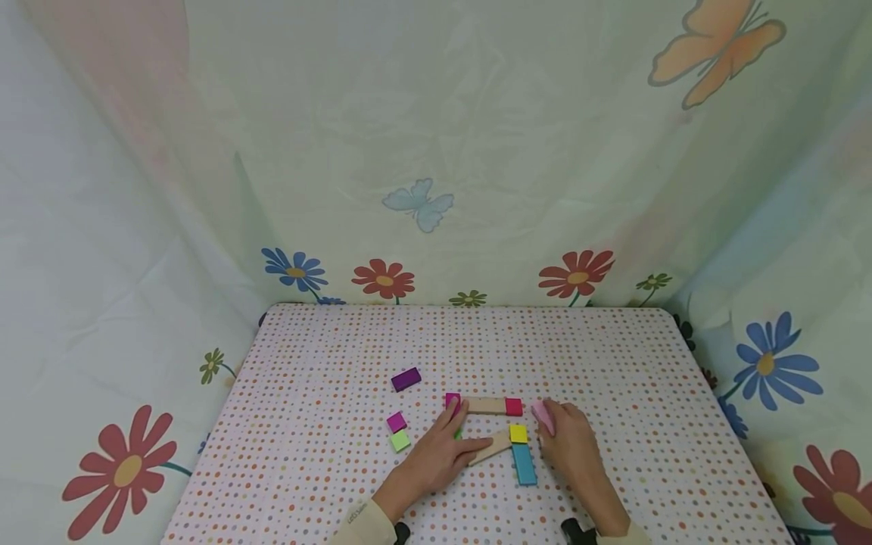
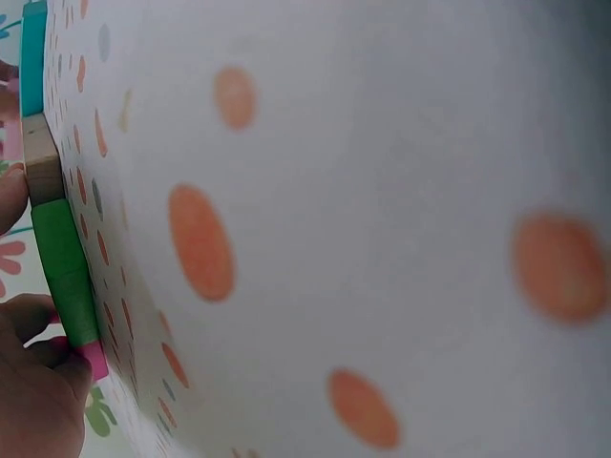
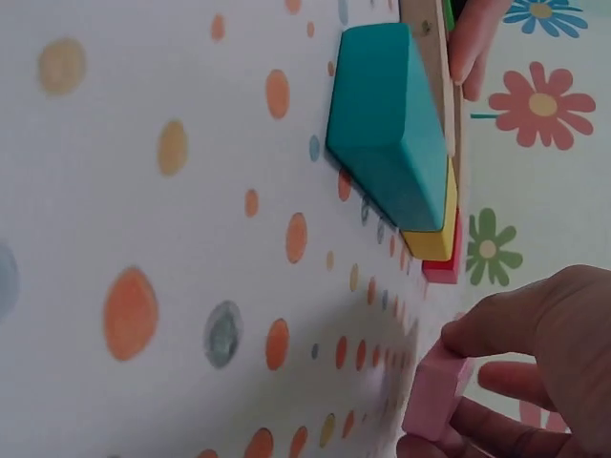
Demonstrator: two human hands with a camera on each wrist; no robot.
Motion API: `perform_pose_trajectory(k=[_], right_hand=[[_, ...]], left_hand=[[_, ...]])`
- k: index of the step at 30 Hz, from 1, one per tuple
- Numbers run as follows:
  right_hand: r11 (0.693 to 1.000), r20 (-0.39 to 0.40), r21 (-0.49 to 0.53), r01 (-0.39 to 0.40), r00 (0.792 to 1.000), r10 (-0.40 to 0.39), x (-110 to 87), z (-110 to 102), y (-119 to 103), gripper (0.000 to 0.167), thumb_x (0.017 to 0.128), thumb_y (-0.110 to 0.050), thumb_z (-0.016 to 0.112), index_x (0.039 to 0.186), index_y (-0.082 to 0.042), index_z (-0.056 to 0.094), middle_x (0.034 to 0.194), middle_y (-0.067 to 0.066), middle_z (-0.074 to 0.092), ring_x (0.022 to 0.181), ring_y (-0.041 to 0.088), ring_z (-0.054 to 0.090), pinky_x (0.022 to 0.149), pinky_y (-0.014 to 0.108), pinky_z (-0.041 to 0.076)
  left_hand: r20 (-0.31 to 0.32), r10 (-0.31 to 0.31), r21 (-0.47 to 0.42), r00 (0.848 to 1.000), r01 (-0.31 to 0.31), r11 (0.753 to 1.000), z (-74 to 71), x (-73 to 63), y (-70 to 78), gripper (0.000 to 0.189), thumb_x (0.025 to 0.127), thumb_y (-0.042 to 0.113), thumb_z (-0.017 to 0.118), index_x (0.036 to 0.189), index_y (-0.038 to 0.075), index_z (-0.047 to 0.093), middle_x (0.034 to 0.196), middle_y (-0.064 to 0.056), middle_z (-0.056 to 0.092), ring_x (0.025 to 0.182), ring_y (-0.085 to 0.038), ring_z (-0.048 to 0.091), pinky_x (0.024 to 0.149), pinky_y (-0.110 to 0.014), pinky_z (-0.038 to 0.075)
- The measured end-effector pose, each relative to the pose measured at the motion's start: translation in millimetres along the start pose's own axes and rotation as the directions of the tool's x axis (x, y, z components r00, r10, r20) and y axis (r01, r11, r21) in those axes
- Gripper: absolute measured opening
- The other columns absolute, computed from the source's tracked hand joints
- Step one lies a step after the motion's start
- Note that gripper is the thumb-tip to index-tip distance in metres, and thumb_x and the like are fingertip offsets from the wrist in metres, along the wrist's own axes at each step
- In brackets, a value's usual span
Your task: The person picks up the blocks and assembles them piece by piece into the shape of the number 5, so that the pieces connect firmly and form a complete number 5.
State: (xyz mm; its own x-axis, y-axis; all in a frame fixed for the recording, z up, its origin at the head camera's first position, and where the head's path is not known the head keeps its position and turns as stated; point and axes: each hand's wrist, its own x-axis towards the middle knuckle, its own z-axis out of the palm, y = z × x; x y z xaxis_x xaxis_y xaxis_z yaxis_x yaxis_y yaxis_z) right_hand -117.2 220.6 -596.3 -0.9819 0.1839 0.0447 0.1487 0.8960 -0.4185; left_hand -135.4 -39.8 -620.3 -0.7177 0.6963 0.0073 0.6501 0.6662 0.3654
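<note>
My left hand (image 1: 434, 454) lies over the left part of a block arrangement. Its fingertips touch a magenta block (image 1: 453, 400), and its thumb rests on a slanted plain wooden block (image 1: 492, 448). Much of a green block (image 2: 63, 258) is hidden under this hand in the head view. My right hand (image 1: 574, 445) pinches a light pink block (image 3: 435, 396) between thumb and fingers, just right of the arrangement. A second wooden block (image 1: 486, 406) runs between the magenta block and a red-pink block (image 1: 514, 407). Below, a yellow block (image 1: 518, 434) meets a teal block (image 1: 524, 465).
A dark purple block (image 1: 406, 379) lies apart, behind and left of the arrangement. Left of my left hand, a magenta cube (image 1: 396, 422) touches a light green cube (image 1: 400, 440). The dotted tabletop (image 1: 327, 356) ends at a flower-printed curtain (image 1: 436, 136).
</note>
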Motion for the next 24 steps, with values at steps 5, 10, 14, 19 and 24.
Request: perform_pose_trajectory(k=[5,10,14,19,24], right_hand=[[1.0,0.022,0.01,0.02,1.0,-0.02,-8.2,-9.2,-6.9,0.05,0.098,-0.012,0.072,0.147,-0.005,0.061,0.124,0.025,0.067,0.106,0.037,0.067,0.092,0.054,0.06],[0.991,0.028,0.032,0.128,0.991,-0.129,-25.0,-17.3,-17.7,0.046,0.091,-0.007,0.079,0.136,-0.004,0.07,0.119,0.019,0.069,0.1,0.028,0.066,0.088,0.048,0.062],[0.973,0.051,0.044,0.227,0.972,-0.229,-40.4,-19.7,-26.3,0.042,0.087,-0.008,0.085,0.128,-0.003,0.074,0.117,0.013,0.072,0.105,0.026,0.069,0.09,0.045,0.063],[0.956,0.181,0.103,0.275,0.94,-0.29,-54.4,-18.4,-33.4,0.04,0.087,-0.012,0.087,0.125,-0.008,0.075,0.121,0.005,0.072,0.117,0.025,0.069,0.101,0.044,0.061],[0.906,0.302,0.166,0.39,0.854,-0.423,-60.4,-14.2,-33.6,0.038,0.084,-0.008,0.087,0.12,-0.009,0.075,0.118,0.001,0.072,0.112,0.02,0.069,0.097,0.044,0.061]], left_hand=[[-0.012,0.002,-0.002,1.0,-0.002,1.0,-2.3,-0.5,1.3,0.04,0.112,0.033,0.052,0.151,0.041,0.058,0.176,-0.02,0.023,0.165,-0.041,0.019,0.13,-0.049,0.036],[-0.018,-0.002,0.001,1.0,0.002,1.0,-3.0,-0.8,2.3,0.04,0.111,0.033,0.054,0.15,0.041,0.059,0.176,-0.02,0.024,0.165,-0.041,0.02,0.129,-0.049,0.037],[-0.022,-0.005,0.017,1.0,0.006,1.0,-3.7,-0.9,3.4,0.039,0.111,0.034,0.054,0.149,0.041,0.059,0.175,-0.021,0.024,0.165,-0.041,0.02,0.129,-0.049,0.038],[-0.033,-0.011,0.023,0.999,0.011,1.0,-3.6,-1.0,4.1,0.038,0.111,0.034,0.054,0.149,0.04,0.06,0.175,-0.021,0.025,0.165,-0.042,0.021,0.129,-0.049,0.038],[-0.032,-0.015,0.019,0.999,0.015,1.0,-3.3,-1.7,4.8,0.038,0.111,0.033,0.055,0.148,0.039,0.061,0.175,-0.021,0.026,0.165,-0.041,0.021,0.129,-0.049,0.038]])
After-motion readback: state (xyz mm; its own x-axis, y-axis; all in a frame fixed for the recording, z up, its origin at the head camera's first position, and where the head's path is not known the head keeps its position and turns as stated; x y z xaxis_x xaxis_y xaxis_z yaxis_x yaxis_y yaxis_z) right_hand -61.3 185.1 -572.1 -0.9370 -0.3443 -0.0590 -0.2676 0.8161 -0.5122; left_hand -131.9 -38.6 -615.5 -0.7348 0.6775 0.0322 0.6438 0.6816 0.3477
